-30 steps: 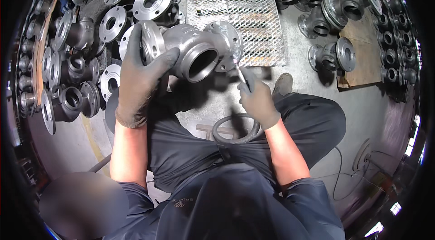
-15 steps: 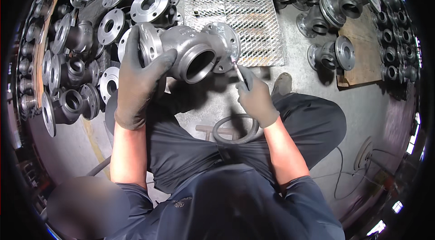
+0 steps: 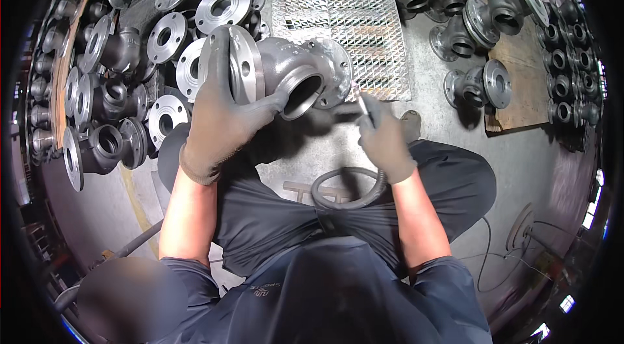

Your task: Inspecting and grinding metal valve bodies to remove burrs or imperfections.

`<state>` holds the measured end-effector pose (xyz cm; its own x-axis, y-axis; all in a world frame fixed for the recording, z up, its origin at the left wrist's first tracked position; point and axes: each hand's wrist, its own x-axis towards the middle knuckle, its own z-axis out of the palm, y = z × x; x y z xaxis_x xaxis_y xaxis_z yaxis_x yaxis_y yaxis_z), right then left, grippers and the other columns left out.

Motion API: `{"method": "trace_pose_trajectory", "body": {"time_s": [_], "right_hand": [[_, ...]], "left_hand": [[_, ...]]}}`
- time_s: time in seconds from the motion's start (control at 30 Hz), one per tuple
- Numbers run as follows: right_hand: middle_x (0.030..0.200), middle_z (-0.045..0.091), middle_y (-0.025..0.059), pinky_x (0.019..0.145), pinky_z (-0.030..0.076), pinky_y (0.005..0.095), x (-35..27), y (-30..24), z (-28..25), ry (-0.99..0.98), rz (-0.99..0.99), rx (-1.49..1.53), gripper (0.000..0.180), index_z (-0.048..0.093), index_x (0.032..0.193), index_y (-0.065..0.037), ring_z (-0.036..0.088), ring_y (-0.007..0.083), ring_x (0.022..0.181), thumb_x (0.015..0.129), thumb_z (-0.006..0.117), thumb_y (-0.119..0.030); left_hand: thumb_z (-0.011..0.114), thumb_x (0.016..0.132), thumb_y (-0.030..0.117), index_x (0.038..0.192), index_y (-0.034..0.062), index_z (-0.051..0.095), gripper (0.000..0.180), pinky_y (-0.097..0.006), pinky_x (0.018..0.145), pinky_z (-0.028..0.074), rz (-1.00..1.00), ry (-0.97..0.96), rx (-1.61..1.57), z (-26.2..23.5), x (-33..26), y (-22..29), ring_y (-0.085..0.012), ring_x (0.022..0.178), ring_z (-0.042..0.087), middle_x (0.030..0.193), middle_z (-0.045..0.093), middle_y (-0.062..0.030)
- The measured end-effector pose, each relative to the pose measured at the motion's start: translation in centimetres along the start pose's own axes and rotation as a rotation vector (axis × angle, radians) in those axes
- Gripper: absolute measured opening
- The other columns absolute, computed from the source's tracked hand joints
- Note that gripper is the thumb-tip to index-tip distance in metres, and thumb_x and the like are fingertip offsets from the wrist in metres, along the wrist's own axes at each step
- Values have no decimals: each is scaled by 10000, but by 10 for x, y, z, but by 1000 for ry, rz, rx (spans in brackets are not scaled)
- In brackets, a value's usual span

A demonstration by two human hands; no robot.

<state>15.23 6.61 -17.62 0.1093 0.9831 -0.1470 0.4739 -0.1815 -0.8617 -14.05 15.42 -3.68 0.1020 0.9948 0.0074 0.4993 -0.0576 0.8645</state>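
Here two gloved hands, left (image 3: 218, 124) right (image 3: 385, 139), hold one valve body (image 3: 286, 74) and one tool (image 3: 364, 107)

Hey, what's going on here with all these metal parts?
A seated person in grey gloves steadies a flanged cast valve body with the left hand. The right hand holds a slim hose-fed tool at its right flange. More flanged castings lie around, beside a floor grate.

Valve body (image 3: 292, 77) sits centre, flanged castings (image 3: 117, 84) piled left, metal grating (image 3: 338, 12) far behind, more castings (image 3: 481, 19) right.
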Motion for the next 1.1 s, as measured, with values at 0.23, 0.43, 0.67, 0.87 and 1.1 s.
{"method": "trace_pose_trajectory", "body": {"time_s": [0.23, 0.43, 0.67, 0.87, 1.1], "right_hand": [[937, 762, 130, 662, 578, 331, 10, -34, -54, 36, 26, -139, 540, 621, 1619, -54, 674, 123, 670, 1080, 636, -71], [967, 766, 130, 668, 590, 328, 7, -34, -53, 49, 49, -28, 549, 613, 1619, -35, 685, 127, 681, 1071, 627, -59], [1391, 742, 323, 1101, 573, 481, 23, -23, 25, 38, -55, 161, 542, 589, 1600, -5, 726, 473, 1307, 1060, 623, -36], [1442, 707, 330, 1108, 562, 534, 51, -15, 82, 17, 19, 275, 616, 523, 1659, -12, 705, 512, 1305, 1051, 622, -16], [1437, 693, 357, 1120, 552, 546, 70, -17, 97, 167, -68, 97, 628, 522, 1664, -6, 681, 536, 1318, 1043, 616, -25]], "left_hand": [[912, 890, 384, 1670, -87, 485, 1007, -446, 1183, 527, 207, 104, 206, 8, 38, -5, -415, 1409, 700, 1540, 678, -328], [853, 943, 551, 1559, -95, 610, 926, -452, 1151, 542, 82, 126, 269, 3, 92, 1, -450, 1340, 730, 1412, 744, -347], [884, 930, 291, 1533, -39, 645, 728, -428, 1060, 581, 124, 156, 271, -14, 86, -13, -371, 1245, 734, 1435, 715, -307], [910, 908, 438, 1592, -192, 526, 1006, -351, 1050, 560, -162, 213, 38, -14, 73, 4, -265, 1177, 734, 1351, 753, -293], [902, 954, 436, 1634, -174, 483, 1005, -335, 1010, 563, -242, 191, -73, -22, 72, -7, -235, 1210, 700, 1393, 700, -273]]}}
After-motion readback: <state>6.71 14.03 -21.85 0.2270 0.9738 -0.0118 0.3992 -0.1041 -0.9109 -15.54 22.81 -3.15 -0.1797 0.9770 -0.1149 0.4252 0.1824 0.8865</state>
